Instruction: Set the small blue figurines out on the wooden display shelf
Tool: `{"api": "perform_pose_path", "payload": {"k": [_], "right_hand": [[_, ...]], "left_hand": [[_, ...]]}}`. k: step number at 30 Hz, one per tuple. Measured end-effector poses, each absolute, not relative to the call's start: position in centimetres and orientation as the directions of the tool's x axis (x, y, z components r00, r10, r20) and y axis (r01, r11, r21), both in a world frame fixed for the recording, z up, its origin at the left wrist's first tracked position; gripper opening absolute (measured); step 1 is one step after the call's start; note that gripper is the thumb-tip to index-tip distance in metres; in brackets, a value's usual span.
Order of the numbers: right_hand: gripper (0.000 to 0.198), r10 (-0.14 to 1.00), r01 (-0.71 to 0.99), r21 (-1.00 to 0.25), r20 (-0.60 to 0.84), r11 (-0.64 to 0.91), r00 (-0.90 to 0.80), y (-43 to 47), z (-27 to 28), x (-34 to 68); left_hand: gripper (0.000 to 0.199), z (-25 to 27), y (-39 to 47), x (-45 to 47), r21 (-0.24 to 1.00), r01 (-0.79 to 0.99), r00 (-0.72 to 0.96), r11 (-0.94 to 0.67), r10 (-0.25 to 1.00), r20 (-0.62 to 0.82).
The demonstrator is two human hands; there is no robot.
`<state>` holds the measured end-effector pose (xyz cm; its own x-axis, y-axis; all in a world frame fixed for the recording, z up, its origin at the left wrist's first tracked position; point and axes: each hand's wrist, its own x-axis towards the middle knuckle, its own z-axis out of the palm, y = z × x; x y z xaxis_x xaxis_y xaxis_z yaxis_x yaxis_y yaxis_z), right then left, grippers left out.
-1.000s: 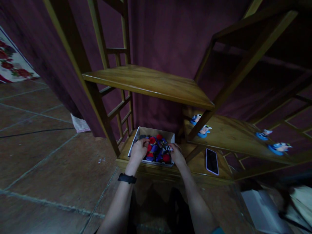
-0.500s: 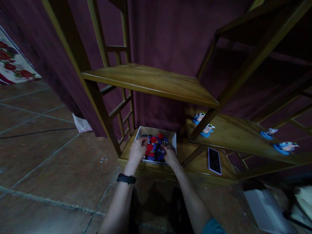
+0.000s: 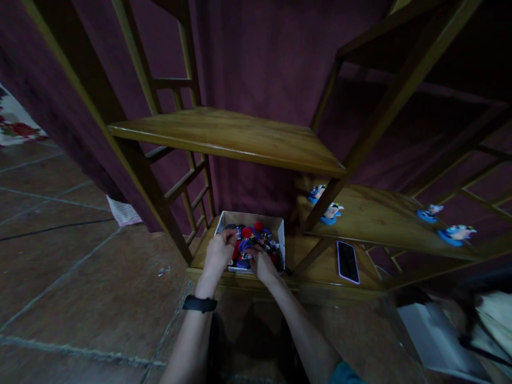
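Right hand (image 3: pixel 262 265) has slid in from the box's (image 3: pixel 226 221) right edge onto the figurines (image 3: pixel 252 237) mid-frame, seemingly pinching one, while the left hand (image 3: pixel 218 254) stays curled at the left rim, grip unclear.

Both hands reach into a white box (image 3: pixel 280 230) on the bottom shelf (image 3: pixel 316 269). The left hand (image 3: pixel 218 253) curls over the box's near left edge, its fingers (image 3: pixel 229 237) touching the red and blue toys (image 3: pixel 253 240) inside. The right hand (image 3: pixel 261 263) lies just right of those fingers, its own fingertips (image 3: pixel 251 252) down among the toys; whether it grips one cannot be told. A phone (image 3: pixel 347 261) lies flat, well right of the fingers. Beyond it, small figures (image 3: pixel 326 205) stand on a higher shelf (image 3: pixel 384 221).
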<state>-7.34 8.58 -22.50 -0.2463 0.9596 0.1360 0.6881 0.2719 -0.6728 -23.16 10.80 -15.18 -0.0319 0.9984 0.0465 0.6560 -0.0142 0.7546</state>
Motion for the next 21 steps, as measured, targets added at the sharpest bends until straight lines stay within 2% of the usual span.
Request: {"api": "perform_pose_path", "payload": {"k": [7,11,17,21], "right_hand": [[0.032,0.99,0.652,-0.757,0.117,0.038,0.078,10.8,-22.0,-4.5],[0.027,0.976,0.576,-0.818,0.124,-0.001,0.178,11.8,-22.6,-3.2],[0.032,0.938,0.587,-0.809,0.203,-0.001,0.282,12.2,-23.4,-2.0],[0.033,0.934,0.543,-0.839,0.18,-0.018,0.308,12.1,-23.3,-1.1]], "left_hand": [[0.029,-14.4,10.7,-23.1,0.753,0.658,-0.047,0.004,0.998,0.036],[0.029,-13.9,10.5,-23.1,0.746,0.666,-0.061,0.023,0.998,0.024],[0.03,-13.7,10.4,-23.1,0.746,0.665,-0.083,0.029,0.996,0.036],[0.03,-13.5,10.3,-23.3,0.749,0.662,-0.09,0.028,0.995,0.042]]}}
